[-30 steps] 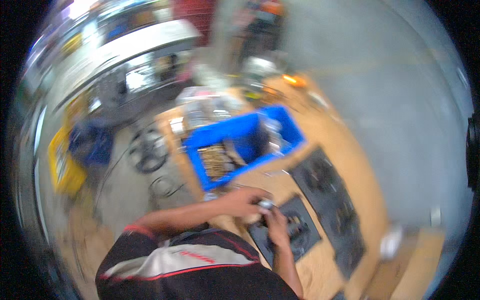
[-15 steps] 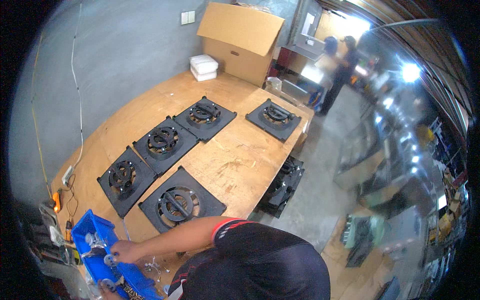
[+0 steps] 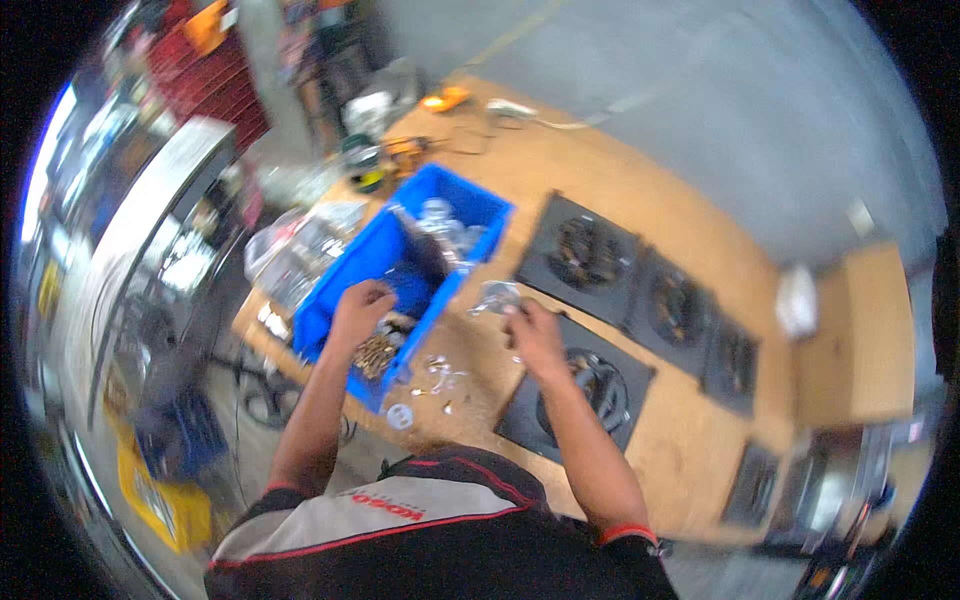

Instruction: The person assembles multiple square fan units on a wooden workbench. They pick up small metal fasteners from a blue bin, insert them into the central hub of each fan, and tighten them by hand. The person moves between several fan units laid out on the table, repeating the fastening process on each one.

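A blue bin [image 3: 335,275] stands on the wooden table, with silvery round parts [image 3: 437,215] at its far end and many small brass-coloured pieces [image 3: 374,357] at its near end. My left hand [image 3: 362,308] is over the bin's near half, its fingers curled together; whatever is in them cannot be made out. Just right of the bin, my right hand [image 3: 534,335] pinches a clear round disc [image 3: 495,297] above the table. A black square plate with a round vented centre [image 3: 577,390] lies beneath my right forearm. Small loose fittings [image 3: 440,375] and a pale disc [image 3: 399,416] lie beside the bin.
Several more black plates [image 3: 580,250] lie to the right. A cardboard box [image 3: 855,335] and a white package [image 3: 797,302] stand far right. Clear plastic bags [image 3: 295,260] lie left of the bin. An orange tool [image 3: 407,153] and cables lie beyond it.
My view has swung left toward the bin. The right hand, with a clear disc, has moved from over the bin to its right side. The disc near my left hand no longer shows there.
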A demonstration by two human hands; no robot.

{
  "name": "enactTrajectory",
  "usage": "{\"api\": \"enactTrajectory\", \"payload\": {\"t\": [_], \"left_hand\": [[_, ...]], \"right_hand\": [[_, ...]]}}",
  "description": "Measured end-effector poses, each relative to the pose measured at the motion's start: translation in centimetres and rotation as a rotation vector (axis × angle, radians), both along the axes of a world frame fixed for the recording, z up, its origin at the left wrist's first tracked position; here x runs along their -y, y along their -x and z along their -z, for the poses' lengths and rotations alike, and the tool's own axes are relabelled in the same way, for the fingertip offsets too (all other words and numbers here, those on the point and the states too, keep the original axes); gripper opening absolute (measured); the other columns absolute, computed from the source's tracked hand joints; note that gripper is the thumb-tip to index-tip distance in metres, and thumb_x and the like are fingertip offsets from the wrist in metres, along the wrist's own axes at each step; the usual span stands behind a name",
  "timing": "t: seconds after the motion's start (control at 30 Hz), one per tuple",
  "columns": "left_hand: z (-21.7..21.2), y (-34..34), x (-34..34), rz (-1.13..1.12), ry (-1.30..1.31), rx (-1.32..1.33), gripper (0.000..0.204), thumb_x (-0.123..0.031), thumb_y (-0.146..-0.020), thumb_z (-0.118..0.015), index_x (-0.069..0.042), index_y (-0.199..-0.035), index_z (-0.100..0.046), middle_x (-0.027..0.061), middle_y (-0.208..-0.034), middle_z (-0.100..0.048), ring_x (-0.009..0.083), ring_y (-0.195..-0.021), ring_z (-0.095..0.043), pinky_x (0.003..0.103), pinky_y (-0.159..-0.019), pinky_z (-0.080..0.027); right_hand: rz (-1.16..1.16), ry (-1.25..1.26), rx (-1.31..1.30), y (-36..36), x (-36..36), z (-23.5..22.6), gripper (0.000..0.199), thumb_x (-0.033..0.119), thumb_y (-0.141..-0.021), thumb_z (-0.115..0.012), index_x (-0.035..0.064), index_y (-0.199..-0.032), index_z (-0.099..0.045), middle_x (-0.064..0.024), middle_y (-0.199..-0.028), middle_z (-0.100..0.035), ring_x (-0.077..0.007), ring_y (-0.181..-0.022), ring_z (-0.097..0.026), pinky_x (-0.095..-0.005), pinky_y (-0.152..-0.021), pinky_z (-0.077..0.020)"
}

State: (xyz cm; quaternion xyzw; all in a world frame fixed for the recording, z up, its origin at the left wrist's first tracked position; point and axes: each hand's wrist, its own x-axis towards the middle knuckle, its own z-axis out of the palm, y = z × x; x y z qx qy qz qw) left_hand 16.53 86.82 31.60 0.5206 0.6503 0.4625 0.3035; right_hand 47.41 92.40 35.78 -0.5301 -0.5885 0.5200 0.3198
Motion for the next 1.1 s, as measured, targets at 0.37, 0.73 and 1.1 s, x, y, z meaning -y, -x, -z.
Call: {"api": "enactTrajectory", "payload": {"t": [0.37, 0.73, 1.1], "left_hand": [[-1.0, 0.5, -3.0, 0.000, 0.136, -0.278, 0.028, -0.015, -0.079, -0.067, -0.005, -0.105, -0.072, 0.0168, -0.096, -0.072, 0.0317, -0.091, -0.070, 0.042, -0.083, -0.055], [4.3, -1.2, -11.2, 0.385, 0.572, -0.918, 0.024, -0.006, -0.085, -0.060, -0.001, -0.103, -0.074, 0.0210, -0.111, -0.072, 0.0378, -0.102, -0.070, 0.050, -0.085, -0.057], [6.2, -0.6, -11.8, 0.177, 0.509, -0.911, 0.021, -0.008, -0.084, -0.062, -0.001, -0.099, -0.075, 0.0234, -0.106, -0.071, 0.0401, -0.101, -0.070, 0.051, -0.085, -0.056]], "right_hand": [[0.033, -0.035, -0.111, 5.2, -7.0, -2.9, 0.023, 0.021, -0.101, -0.059, -0.0006, -0.103, -0.067, -0.0043, -0.078, -0.061, -0.0115, -0.062, -0.055, -0.0286, -0.056, -0.0480], [0.001, 0.084, 0.060, -2.7, -0.8, 2.7, 0.025, 0.013, -0.099, -0.059, -0.0017, -0.118, -0.065, -0.0047, -0.086, -0.062, -0.0141, -0.071, -0.058, -0.0291, -0.066, -0.0493], [0.306, 0.111, 0.032, -13.2, 10.0, 4.7, 0.018, 0.012, -0.097, -0.063, -0.0019, -0.109, -0.067, -0.0031, -0.086, -0.066, -0.0110, -0.069, -0.059, -0.0263, -0.063, -0.0482]]}}
